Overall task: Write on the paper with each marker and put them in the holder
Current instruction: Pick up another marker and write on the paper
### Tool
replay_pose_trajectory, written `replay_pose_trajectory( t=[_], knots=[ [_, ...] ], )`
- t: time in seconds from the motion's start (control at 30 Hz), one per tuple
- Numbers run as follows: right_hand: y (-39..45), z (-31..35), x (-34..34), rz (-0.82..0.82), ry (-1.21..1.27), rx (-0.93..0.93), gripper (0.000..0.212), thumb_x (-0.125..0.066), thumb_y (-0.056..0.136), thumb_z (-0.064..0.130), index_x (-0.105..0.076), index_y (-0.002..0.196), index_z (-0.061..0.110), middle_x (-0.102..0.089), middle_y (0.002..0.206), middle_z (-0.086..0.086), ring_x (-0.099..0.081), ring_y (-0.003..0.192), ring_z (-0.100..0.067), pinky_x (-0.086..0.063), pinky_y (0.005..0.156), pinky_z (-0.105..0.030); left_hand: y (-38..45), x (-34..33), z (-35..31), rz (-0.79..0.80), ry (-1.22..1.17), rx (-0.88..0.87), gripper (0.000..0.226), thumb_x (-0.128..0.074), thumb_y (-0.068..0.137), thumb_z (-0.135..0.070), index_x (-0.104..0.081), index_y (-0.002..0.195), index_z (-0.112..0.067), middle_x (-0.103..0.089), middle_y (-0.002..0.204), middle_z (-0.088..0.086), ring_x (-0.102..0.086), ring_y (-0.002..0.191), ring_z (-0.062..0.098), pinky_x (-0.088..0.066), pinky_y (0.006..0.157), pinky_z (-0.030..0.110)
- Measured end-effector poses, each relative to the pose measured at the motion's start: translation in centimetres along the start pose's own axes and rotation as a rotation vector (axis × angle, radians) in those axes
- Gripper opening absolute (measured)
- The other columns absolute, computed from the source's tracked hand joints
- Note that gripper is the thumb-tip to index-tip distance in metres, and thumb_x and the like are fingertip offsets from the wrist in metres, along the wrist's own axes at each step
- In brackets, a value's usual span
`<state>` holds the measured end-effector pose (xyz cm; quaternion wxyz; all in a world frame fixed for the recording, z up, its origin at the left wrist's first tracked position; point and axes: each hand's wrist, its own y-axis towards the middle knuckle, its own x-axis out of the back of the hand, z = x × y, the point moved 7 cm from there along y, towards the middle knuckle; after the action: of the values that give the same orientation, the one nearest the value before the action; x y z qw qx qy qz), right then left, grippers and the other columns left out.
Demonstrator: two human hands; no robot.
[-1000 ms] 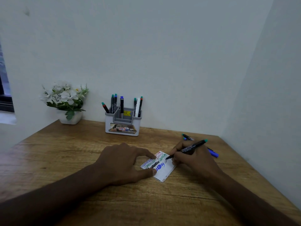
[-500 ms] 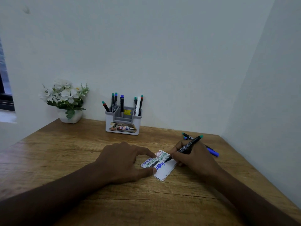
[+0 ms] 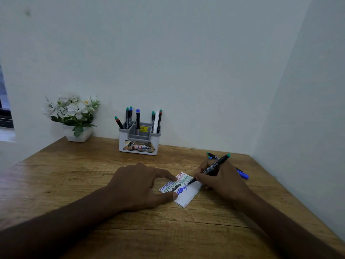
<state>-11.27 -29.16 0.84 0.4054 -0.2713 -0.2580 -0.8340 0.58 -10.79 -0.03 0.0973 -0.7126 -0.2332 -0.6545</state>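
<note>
**Sam:** Paper first! Where is it?

**Mia:** Low in the middle of the frame, flat on the table. It already has rows of colored scribbles.

**Sam:** What are the hands doing?

**Mia:** The left hand presses the paper down with its finger and thumb tips. The right hand grips a black marker with a green end, and its tip touches the paper.

**Sam:** How do you do it well?

**Mia:** I think: hold the paper so it can't slide, press softly, and write in the white part.

**Sam:** What is behind that hand?

**Mia:** More markers lie on the table, to the right, partly hidden.

**Sam:** And far back?

**Mia:** The holder stands by the wall, top middle, with several markers already in it. A flower pot sits to its left.
</note>
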Motion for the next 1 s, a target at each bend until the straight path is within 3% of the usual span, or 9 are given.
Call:
replay_pose_trajectory(
  t=[0.17,0.47,0.8,0.9,1.0],
  knots=[
    [0.1,-0.1,0.4,-0.029,0.005,-0.01,0.008,-0.073,0.091,0.017,-0.077,0.087,0.013,-0.082,0.081,0.001,-0.078,0.076,-0.021,-0.067,0.077,-0.047,0.0,-0.1,0.1,-0.017,0.003,-0.008,0.065,-0.037,0.078,-0.096,-0.042,0.138,-0.07,-0.045,0.069,-0.025,-0.047,0.069,0.003,-0.034,0.059,0.024],
    [-0.1,0.2,0.9,-0.078,-0.02,0.008,0.009,-0.073,0.088,0.018,-0.077,0.084,0.012,-0.079,0.07,-0.002,-0.077,0.068,-0.018,-0.066,0.074,-0.044,-0.1,0.1,0.1,-0.031,0.009,-0.001,0.064,-0.037,0.079,-0.096,-0.042,0.138,-0.072,-0.043,0.07,-0.024,-0.046,0.073,0.005,-0.034,0.06,0.025],
    [0.1,0.0,1.3,-0.117,-0.037,0.031,0.008,-0.073,0.086,0.019,-0.078,0.08,0.02,-0.08,0.076,0.003,-0.076,0.076,-0.02,-0.064,0.076,-0.05,0.0,0.0,0.1,-0.013,0.003,0.007,0.063,-0.039,0.081,-0.093,-0.044,0.139,-0.069,-0.042,0.067,-0.024,-0.046,0.068,0.003,-0.032,0.059,0.023],
    [0.0,0.2,1.7,-0.173,-0.066,0.068,0.007,-0.076,0.083,0.019,-0.078,0.078,0.023,-0.079,0.074,0.006,-0.075,0.075,-0.01,-0.064,0.07,-0.037,0.1,-0.1,0.0,-0.004,0.001,-0.001,0.064,-0.039,0.081,-0.093,-0.044,0.14,-0.069,-0.041,0.068,-0.024,-0.046,0.069,0.003,-0.032,0.058,0.023],
    [-0.7,1.6,3.6,-0.425,-0.062,0.231,0.011,-0.08,0.082,0.016,-0.076,0.079,0.026,-0.078,0.074,0.013,-0.074,0.073,0.0,-0.056,0.065,-0.017,0.0,-0.1,0.2,-0.029,-0.021,-0.006,0.064,-0.04,0.081,-0.092,-0.044,0.14,-0.067,-0.045,0.069,-0.022,-0.048,0.069,0.004,-0.031,0.058,0.023]
  ],
)
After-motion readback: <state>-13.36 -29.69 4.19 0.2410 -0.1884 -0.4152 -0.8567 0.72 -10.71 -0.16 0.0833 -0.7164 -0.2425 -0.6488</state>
